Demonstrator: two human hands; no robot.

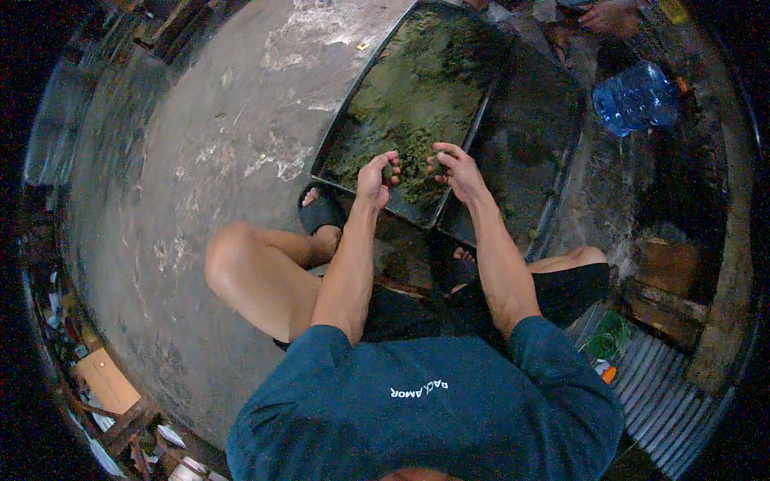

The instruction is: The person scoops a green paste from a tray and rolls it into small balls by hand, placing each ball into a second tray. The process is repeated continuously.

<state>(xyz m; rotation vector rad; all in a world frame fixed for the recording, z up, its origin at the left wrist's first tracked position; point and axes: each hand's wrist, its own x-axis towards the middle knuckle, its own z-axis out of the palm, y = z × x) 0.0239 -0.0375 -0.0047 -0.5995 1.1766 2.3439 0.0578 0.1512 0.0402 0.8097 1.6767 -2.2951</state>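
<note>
A dark rectangular tray (322, 148) sits in front of my feet, spread with damp-looking, greenish crumbly material (417, 88). Over its near end are both my hands, held apart with the palms turned inward. My left hand (374, 181) has its fingers curled around a dark green clump (388, 171). The fingers of my right hand (463, 176) close on a similar clump (435, 164), partly hidden by them. Beneath the hands the material looks loose and broken up. Exactly what it is, I cannot tell.
A second dark tray (525, 136) adjoins on the right. Beyond it lies a blue translucent water jug (638, 98). Another person's hand (611, 16) shows at the far right. Corrugated metal (666, 401) and green wire or string (607, 337) lie at the lower right. Concrete floor (200, 160) stretches left.
</note>
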